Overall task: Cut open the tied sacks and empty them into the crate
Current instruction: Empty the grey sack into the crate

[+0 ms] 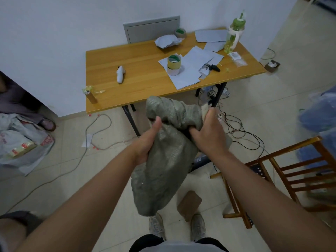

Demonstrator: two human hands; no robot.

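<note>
Wooden desk [138, 70] just beyond the hands, near edge almost touching the sack top. Grey-green sack [163, 160] held up between both hands, hanging free over bare floor. Wooden chair [283, 175] close beside the right arm, cut off at frame edge. Left hand [147, 142] gripping sack's side, right hand [209, 135] clenching bunched neck. Sack opening hidden in folds. Cables [241, 131] past the right hand.

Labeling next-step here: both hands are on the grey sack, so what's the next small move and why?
Probably set the sack down on the table and reach for the scissors. The left hand and right hand each grip its bunched upper end, so no hand is free for a cutting tool, and the sack hangs in the air above the floor. No crate is clearly visible.
</note>
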